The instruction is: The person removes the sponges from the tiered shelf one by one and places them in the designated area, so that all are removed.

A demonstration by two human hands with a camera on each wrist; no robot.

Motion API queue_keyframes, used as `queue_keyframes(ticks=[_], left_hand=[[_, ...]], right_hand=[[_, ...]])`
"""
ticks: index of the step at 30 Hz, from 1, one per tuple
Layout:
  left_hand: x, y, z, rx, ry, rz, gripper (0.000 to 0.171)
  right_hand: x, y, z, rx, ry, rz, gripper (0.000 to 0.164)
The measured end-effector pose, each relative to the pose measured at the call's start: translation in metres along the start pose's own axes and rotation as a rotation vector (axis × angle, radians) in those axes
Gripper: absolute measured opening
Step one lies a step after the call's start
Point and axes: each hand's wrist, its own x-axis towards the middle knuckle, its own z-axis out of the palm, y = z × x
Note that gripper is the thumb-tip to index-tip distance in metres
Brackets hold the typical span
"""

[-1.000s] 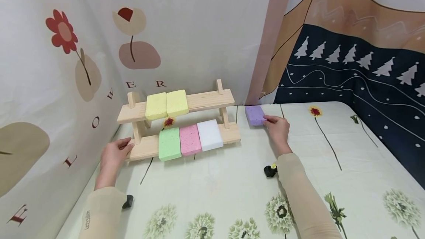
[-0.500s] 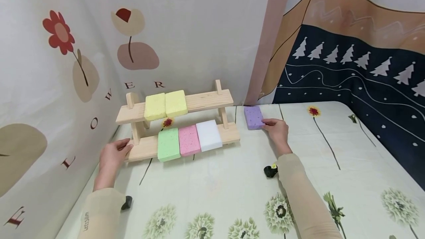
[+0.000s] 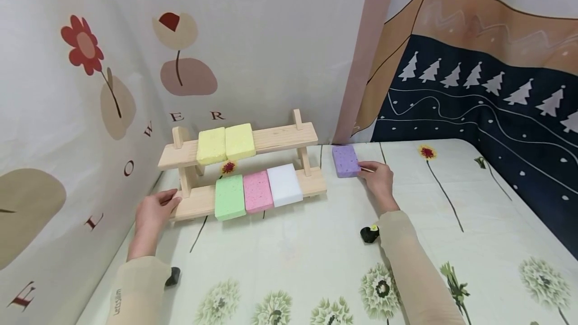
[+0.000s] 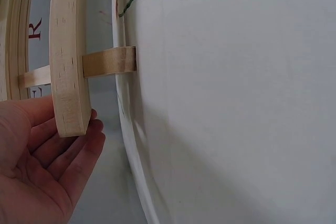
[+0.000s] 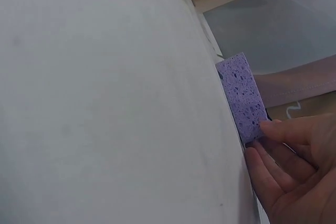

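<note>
A two-tier wooden rack [image 3: 284, 137] stands at the back left. My left hand [image 3: 153, 210] grips the left end of its lower board [image 4: 69, 77], fingers curled beneath it in the left wrist view. On the upper board lie two yellow sponges [image 3: 211, 145]. The lower one carries a green sponge [image 3: 230, 197], a pink sponge [image 3: 258, 191] and a white sponge [image 3: 285, 184], side by side. Right of the rack is a purple sponge [image 3: 345, 161] with small holes. My right hand [image 3: 378, 181] pinches its near right corner, with the thumb [image 5: 283, 129] on the sponge's face.
A small black object with a yellow spot [image 3: 370, 234] is beside the right sleeve, and another black object [image 3: 173, 276] beside the left sleeve. Printed curtains [image 3: 271, 39] rise behind the flower-patterned tablecloth [image 3: 289, 260].
The purple sponge has come slightly nearer and shows more of its top face, with my right hand still at its corner. The left hand and the rack stay in place.
</note>
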Motion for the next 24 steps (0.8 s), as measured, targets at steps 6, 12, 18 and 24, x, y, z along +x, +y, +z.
queue_keyframes(ticks=[6,12,18,24], left_hand=[[0.001,0.0,0.0,-0.006,-0.006,-0.009,0.045],[0.001,0.0,0.0,-0.008,-0.007,-0.01,0.045],[0.0,0.0,0.0,-0.01,-0.009,-0.01,0.046],[0.0,0.0,0.0,-0.007,-0.006,0.001,0.045]], right_hand=[[-0.002,-0.003,-0.002,0.002,0.029,-0.008,0.027],[-0.004,-0.006,-0.004,-0.008,0.035,-0.02,0.026],[-0.005,-0.01,-0.007,-0.019,0.044,-0.038,0.026],[-0.008,-0.018,-0.01,0.04,0.028,-0.018,0.025]])
